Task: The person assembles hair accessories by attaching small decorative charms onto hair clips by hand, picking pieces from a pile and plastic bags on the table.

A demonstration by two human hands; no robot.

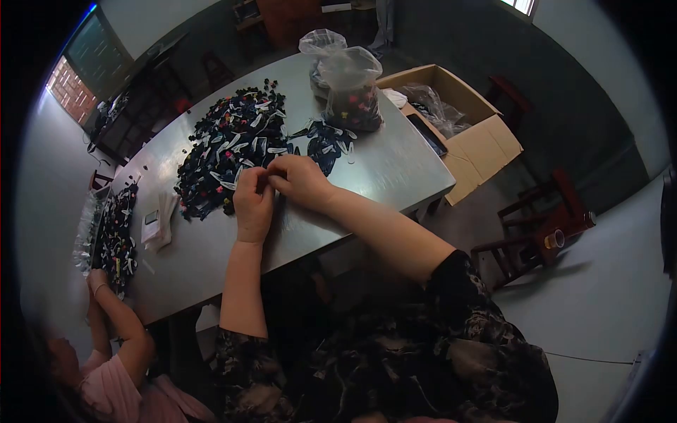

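My left hand and my right hand meet at the near side of a large pile of small clips. Fingers and thumbs on both are pinched together, the fingertips touching or almost touching. Whatever lies between them is hidden. The pile mixes dark and white elongated clips, which look like snap hair clips, with small black and coloured pieces. Just beyond my right hand is a smaller heap of dark clips, with a few white ones at its right edge.
Two clear plastic bags of small pieces stand at the table's far side. An open cardboard box sits beyond its right edge. White packets lie left. A co-worker's hands touch another pile. A cup is at right.
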